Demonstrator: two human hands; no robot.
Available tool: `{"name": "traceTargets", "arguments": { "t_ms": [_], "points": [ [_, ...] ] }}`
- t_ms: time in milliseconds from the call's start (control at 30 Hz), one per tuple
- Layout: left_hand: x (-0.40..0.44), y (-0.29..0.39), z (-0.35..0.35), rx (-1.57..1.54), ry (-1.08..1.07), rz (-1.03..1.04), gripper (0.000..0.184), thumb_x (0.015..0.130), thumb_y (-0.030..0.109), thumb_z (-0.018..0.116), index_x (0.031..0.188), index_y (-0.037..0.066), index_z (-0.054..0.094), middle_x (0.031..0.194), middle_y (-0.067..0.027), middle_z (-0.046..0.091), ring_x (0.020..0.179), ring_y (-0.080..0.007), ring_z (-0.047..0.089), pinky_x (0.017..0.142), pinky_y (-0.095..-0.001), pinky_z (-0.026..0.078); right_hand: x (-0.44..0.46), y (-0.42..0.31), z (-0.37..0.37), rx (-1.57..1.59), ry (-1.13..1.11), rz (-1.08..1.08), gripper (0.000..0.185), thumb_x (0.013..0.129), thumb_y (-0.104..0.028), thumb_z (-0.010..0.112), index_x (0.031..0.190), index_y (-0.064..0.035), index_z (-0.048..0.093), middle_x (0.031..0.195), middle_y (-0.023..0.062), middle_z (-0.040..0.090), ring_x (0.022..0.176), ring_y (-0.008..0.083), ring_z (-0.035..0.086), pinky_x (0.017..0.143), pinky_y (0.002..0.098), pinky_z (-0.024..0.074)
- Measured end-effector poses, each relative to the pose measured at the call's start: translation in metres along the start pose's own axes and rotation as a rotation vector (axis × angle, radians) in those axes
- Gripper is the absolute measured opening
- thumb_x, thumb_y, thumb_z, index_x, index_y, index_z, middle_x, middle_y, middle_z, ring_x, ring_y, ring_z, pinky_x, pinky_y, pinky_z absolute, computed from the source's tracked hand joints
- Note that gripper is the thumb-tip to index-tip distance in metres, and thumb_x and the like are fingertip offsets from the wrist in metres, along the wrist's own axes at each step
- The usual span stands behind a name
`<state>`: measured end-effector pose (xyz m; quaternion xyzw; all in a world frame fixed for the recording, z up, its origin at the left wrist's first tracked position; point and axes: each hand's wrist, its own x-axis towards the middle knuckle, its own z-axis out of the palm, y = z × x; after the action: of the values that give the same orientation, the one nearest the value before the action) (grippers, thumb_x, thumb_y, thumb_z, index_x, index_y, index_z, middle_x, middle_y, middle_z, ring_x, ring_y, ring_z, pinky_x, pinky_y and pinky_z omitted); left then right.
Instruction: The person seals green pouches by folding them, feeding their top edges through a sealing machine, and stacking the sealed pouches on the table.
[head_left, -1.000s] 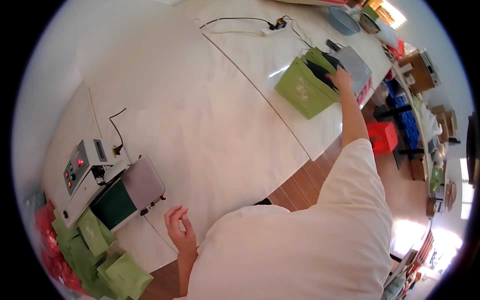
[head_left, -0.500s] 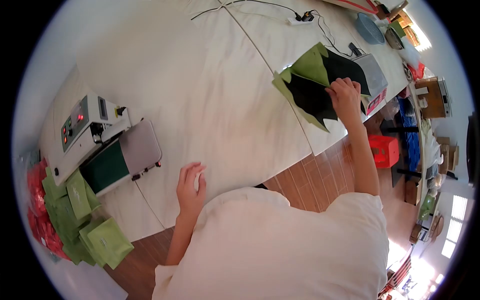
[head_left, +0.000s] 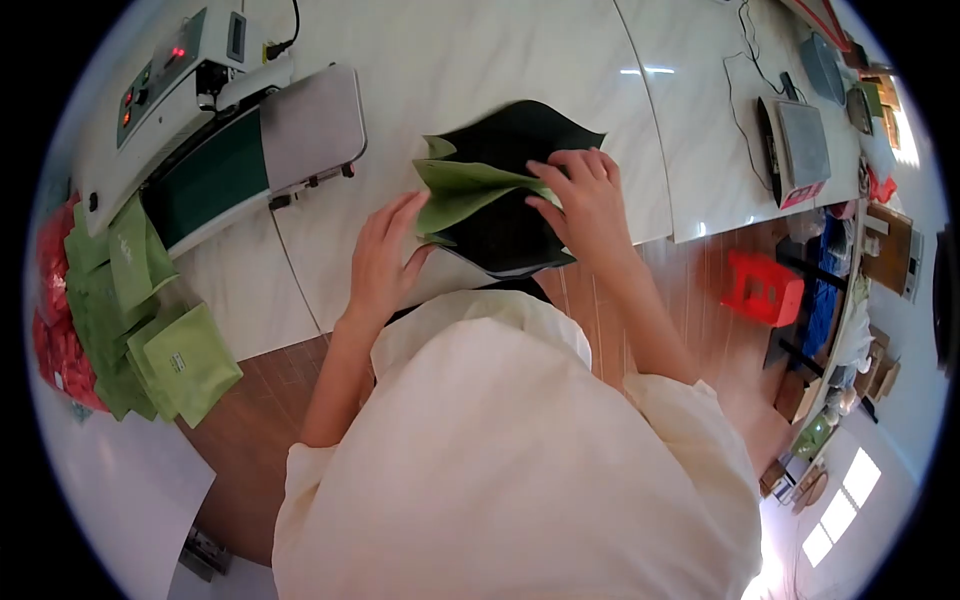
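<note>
Two green bags with dark insides (head_left: 480, 195) are in front of my body, over the near edge of the marbled table, their mouths facing up. My right hand (head_left: 588, 205) pinches the bags at their right side, thumb and fingers on the green edge between the dark openings. At their left side is my left hand (head_left: 385, 250), fingers apart and fingertips close to or touching the green edge. It does not grip them.
A sealing machine (head_left: 190, 90) with red lights and a flat tray (head_left: 315, 115) stands at the left. Below it lie several green pouches (head_left: 185, 365) and red packs (head_left: 60, 345). A scale (head_left: 800, 145) is at the right, a red stool (head_left: 762, 288) on the floor.
The right hand has brought the green bags from beside the scale to in front of my body. The left hand has moved up to their left side. The view has turned.
</note>
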<state>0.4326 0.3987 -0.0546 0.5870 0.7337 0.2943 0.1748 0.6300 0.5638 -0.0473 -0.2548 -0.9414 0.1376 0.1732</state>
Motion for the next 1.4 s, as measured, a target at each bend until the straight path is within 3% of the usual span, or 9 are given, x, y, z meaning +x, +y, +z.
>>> {"name": "traceTargets", "arguments": {
  "t_ms": [100,133,333,400,733,900,1033,1200,1400],
  "points": [
    [0.003,-0.018,0.005,-0.002,-0.087,0.174,0.042,0.063,-0.002,0.07,0.101,0.009,0.058,0.102,-0.006,0.059,0.096,-0.0252,0.055,0.079,-0.0339,0.045,-0.019,-0.018,-0.022,0.02,0.066,0.134,0.062,0.069,-0.014,0.073,0.126,-0.0145,0.048,0.109,0.0133,0.053,0.098,0.0302,0.051,0.087,0.0435,0.038],
    [0.001,-0.025,0.008,-0.025,-0.149,0.234,0.033,0.062,-0.001,0.069,0.092,0.008,0.06,0.094,-0.0045,0.061,0.094,-0.0243,0.056,0.077,-0.033,0.045,-0.029,-0.019,-0.024,0.002,0.043,0.142,0.062,0.069,-0.014,0.073,0.126,-0.0145,0.048,0.109,0.0133,0.053,0.098,0.0302,0.051,0.087,0.0435,0.038],
    [-0.028,-0.038,-0.004,0.076,-0.169,0.421,0.011,0.066,0.005,0.061,0.076,0.01,0.06,0.084,0.0009,0.062,0.082,-0.0171,0.059,0.072,-0.0304,0.045,-0.093,-0.013,-0.018,0.026,-0.321,0.122,0.038,0.07,-0.01,0.069,0.106,-0.006,0.059,0.099,0.0059,0.057,0.095,0.0248,0.052,0.087,0.04,0.0389],
    [-0.039,-0.041,-0.013,0.077,-0.112,0.448,0.01,0.067,0.006,0.06,0.077,0.01,0.061,0.083,0.0008,0.062,0.082,-0.0168,0.059,0.071,-0.0301,0.045,-0.099,-0.022,-0.023,0.027,-0.298,-0.114,0.028,0.07,-0.012,0.065,0.096,-0.0047,0.06,0.093,0.0036,0.057,0.091,0.0228,0.053,0.086,0.0374,0.0394],
    [-0.094,-0.062,-0.028,0.094,-0.209,0.379,0.013,0.067,0.007,0.059,0.08,0.009,0.06,0.081,-0.0016,0.061,0.08,-0.0168,0.059,0.07,-0.0292,0.045,-0.125,-0.085,0.001,0.303,-0.55,-0.099,0.024,0.079,-0.011,0.051,0.1,-0.0015,0.056,0.099,0.0082,0.053,0.092,0.0215,0.052,0.082,0.0345,0.0403],
    [-0.078,-0.046,-0.024,0.172,-0.351,0.397,0.016,0.067,0.005,0.056,0.083,0.008,0.056,0.077,-0.0028,0.052,0.076,-0.0179,0.055,0.068,-0.0311,0.044,-0.105,-0.099,0.004,0.063,-0.663,-0.029,0.027,0.077,-0.011,0.052,0.102,-0.001,0.054,0.089,0.0088,0.052,0.084,0.0209,0.053,0.074,0.0318,0.0398],
    [-0.072,-0.046,-0.017,0.317,-0.465,0.375,0.016,0.067,0.004,0.055,0.083,0.005,0.054,0.076,-0.0057,0.046,0.074,-0.0198,0.052,0.065,-0.0318,0.043,-0.102,-0.105,0.032,-0.112,-0.648,-0.001,0.028,0.074,-0.01,0.055,0.1,-0.0008,0.055,0.087,0.0084,0.052,0.08,0.0204,0.053,0.07,0.0311,0.0413],
    [-0.057,-0.045,-0.029,0.304,-0.316,0.274,0.023,0.069,0.006,0.058,0.092,0.006,0.059,0.08,-0.0075,0.049,0.075,-0.0226,0.053,0.065,-0.0332,0.042,-0.078,-0.099,0.039,-0.152,-0.353,0.13,0.017,0.067,-0.007,0.057,0.083,-0.0026,0.056,0.075,0.0068,0.052,0.072,0.0207,0.054,0.061,0.0302,0.0436],
    [-0.071,-0.054,-0.071,0.382,-0.214,0.223,0.018,0.068,0.007,0.059,0.086,0.006,0.06,0.082,-0.008,0.052,0.076,-0.0254,0.054,0.067,-0.0348,0.043,-0.048,-0.115,0.036,-0.037,-0.289,-0.075,0.014,0.064,-0.004,0.058,0.074,-0.0073,0.049,0.065,0.0041,0.053,0.064,0.0208,0.055,0.053,0.0325,0.0411]
  ]
}}
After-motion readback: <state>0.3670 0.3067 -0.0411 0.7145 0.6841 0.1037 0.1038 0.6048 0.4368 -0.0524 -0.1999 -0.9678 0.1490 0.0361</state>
